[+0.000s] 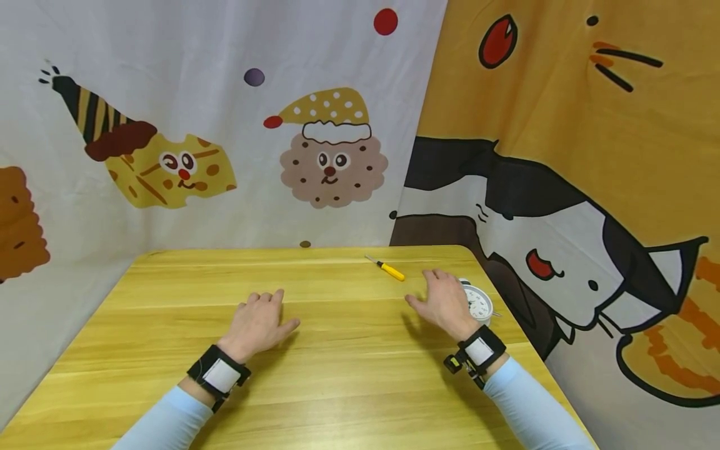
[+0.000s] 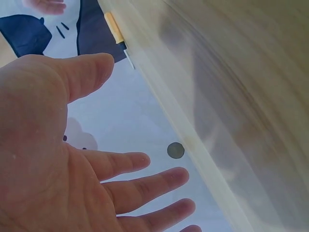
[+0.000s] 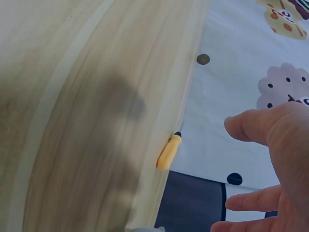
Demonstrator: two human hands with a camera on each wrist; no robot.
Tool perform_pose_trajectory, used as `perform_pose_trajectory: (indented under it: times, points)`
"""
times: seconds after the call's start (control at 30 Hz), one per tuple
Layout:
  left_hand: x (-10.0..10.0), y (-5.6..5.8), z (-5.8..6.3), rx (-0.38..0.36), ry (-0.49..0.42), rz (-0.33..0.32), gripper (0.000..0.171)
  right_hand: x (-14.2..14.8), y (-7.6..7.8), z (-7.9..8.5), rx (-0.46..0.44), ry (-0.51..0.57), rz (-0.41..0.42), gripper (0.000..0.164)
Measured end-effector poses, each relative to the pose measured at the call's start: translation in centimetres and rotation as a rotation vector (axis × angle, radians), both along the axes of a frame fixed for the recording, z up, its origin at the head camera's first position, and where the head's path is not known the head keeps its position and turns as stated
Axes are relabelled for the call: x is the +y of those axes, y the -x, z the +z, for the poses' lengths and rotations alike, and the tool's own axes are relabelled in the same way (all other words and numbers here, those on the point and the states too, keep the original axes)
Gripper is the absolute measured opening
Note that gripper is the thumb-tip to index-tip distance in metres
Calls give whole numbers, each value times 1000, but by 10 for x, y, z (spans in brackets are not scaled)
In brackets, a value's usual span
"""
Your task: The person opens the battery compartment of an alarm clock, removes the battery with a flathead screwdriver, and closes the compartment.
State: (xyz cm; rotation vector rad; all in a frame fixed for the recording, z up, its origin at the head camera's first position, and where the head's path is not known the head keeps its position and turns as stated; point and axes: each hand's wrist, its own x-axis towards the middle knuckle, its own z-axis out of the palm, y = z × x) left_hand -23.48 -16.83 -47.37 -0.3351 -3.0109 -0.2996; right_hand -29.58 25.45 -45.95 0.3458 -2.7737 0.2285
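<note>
A screwdriver [image 1: 392,271] with a yellow handle and a thin metal shaft lies near the far edge of the table, its tip toward the back left. Just left of and behind the white alarm clock [image 1: 478,304], my right hand [image 1: 446,302] hovers with spread fingers, partly covering the clock. My left hand [image 1: 255,326] is over the left middle of the table, fingers extended and thumb apart, holding nothing. In the left wrist view its palm [image 2: 43,135] is bare. The right wrist view shows the screwdriver [image 3: 168,152] beyond my right thumb [image 3: 251,126].
The wooden table [image 1: 337,387] ends at a far edge against a white curtain [image 1: 197,56] printed with cartoon food. At the right hangs an orange cloth [image 1: 540,112] with cartoon cats. The clock stands close to the table's right edge.
</note>
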Motion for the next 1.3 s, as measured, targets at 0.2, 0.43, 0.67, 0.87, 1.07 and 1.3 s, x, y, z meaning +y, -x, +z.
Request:
perform_pose_trajectory:
  times: [0.2,0.43,0.67,0.87,1.07,1.3]
  points:
    - [-1,0,-3,-4,-4,2,86,12,-1,-2,-23,-13,-33,88]
    - [-1,1,-2,-4,-5,3,84,23,0,-6,-5,-5,-53,89]
    - [-3,2,-9,38,-6,-13,85,31,1,-11,-16,27,-94,89]
    - [-1,-1,-4,10,-7,-1,85,42,1,-12,-37,25,-139,92]
    - [-2,-2,-3,-2,11,7,87,52,2,-12,-78,30,-179,100]
    - [-3,-2,-4,3,8,3,84,60,4,-11,-135,13,-217,115]
